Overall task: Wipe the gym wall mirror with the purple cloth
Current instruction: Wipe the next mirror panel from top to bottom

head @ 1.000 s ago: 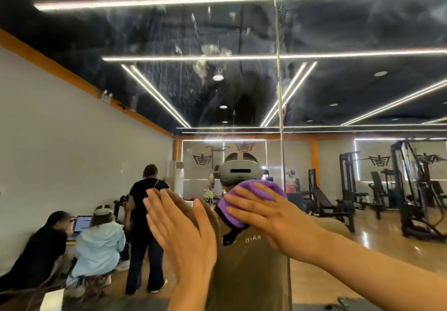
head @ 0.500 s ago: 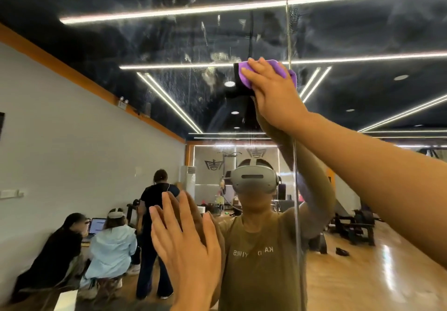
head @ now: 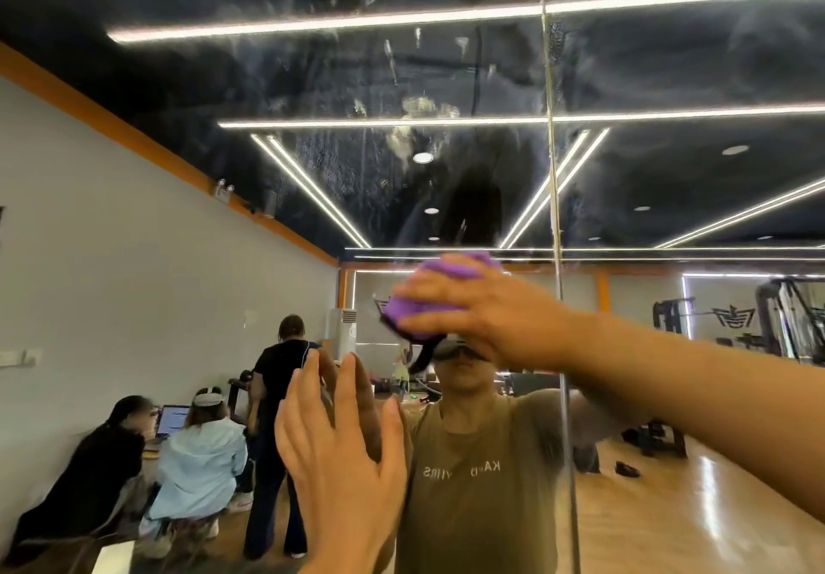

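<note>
While my left hand (head: 343, 462) lies nearest me, fingers straight and spread flat against the mirror (head: 446, 180), I judge it is there to steady me as I reach across the glass; it holds nothing. Just beyond and higher, my right hand (head: 486, 319) presses the purple cloth (head: 428, 301) onto the glass with its fingers laid flat over the bunched fabric, so the pad takes the pressure and not my skin. My two hands are apart, the right up and to the right of the left. One cloth is in use, and it sits on the glass at about my reflected head, left of the vertical seam (head: 553, 171) where two mirror panels meet. Above it, streaks and dried smears (head: 415, 122) mark the upper glass, so I reckon much wiping remains. Farther off in the reflection I count three people (head: 196, 453) near a laptop (head: 172, 419) by the wall.
</note>
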